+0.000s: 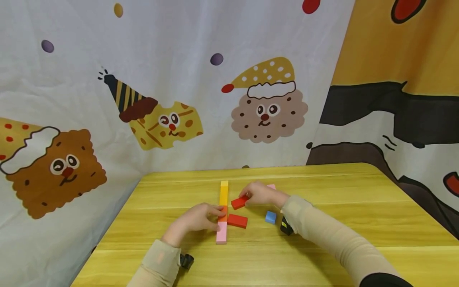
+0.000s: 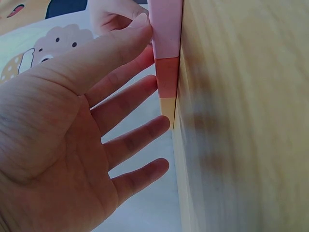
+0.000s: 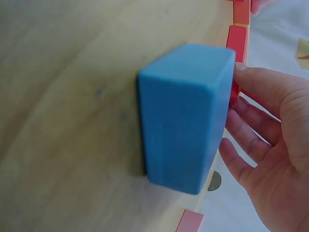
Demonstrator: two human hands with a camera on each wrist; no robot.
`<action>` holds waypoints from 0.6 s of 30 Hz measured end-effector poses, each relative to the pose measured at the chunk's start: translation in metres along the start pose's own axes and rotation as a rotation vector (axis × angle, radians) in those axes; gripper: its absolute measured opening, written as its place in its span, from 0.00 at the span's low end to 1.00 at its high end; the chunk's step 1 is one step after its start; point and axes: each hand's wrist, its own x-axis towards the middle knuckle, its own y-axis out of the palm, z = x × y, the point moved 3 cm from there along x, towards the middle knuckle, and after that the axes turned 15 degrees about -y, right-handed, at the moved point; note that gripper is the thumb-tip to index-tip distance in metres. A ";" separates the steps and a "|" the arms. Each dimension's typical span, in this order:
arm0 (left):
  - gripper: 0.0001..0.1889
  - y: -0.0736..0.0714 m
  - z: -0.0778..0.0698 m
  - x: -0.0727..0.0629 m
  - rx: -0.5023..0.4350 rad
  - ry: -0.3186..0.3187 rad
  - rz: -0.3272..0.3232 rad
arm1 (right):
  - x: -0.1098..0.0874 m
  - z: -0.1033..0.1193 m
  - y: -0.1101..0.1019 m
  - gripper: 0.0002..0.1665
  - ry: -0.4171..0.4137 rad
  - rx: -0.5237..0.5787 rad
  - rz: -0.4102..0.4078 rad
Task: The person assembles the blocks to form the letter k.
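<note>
A straight row of blocks runs away from me in the head view: a pink block (image 1: 221, 236) nearest, then an orange block (image 1: 222, 218), then a yellow block (image 1: 224, 195). My left hand (image 1: 196, 218) is at the row's left side, thumb at the pink block and fingertips on the orange one, fingers fairly straight in the left wrist view. To the right of the row, my right hand (image 1: 262, 194) pinches a red block (image 1: 237, 203) at its right end, thumb against its side. A second red block (image 1: 238, 221) lies beside the orange and pink blocks.
A blue block (image 1: 270, 217) sits near my right wrist and looms large in the right wrist view. Another pink block (image 1: 271, 186) is partly hidden behind my right hand. A printed cloth (image 1: 179, 52) hangs behind the wooden table (image 1: 161, 191).
</note>
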 end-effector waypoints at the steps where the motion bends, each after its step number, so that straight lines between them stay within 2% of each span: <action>1: 0.26 0.000 0.000 0.000 0.001 0.000 0.000 | 0.000 0.001 0.000 0.16 0.002 0.002 0.004; 18: 0.25 -0.002 -0.003 -0.002 -0.008 -0.002 -0.004 | 0.001 0.015 0.005 0.16 -0.006 0.040 0.038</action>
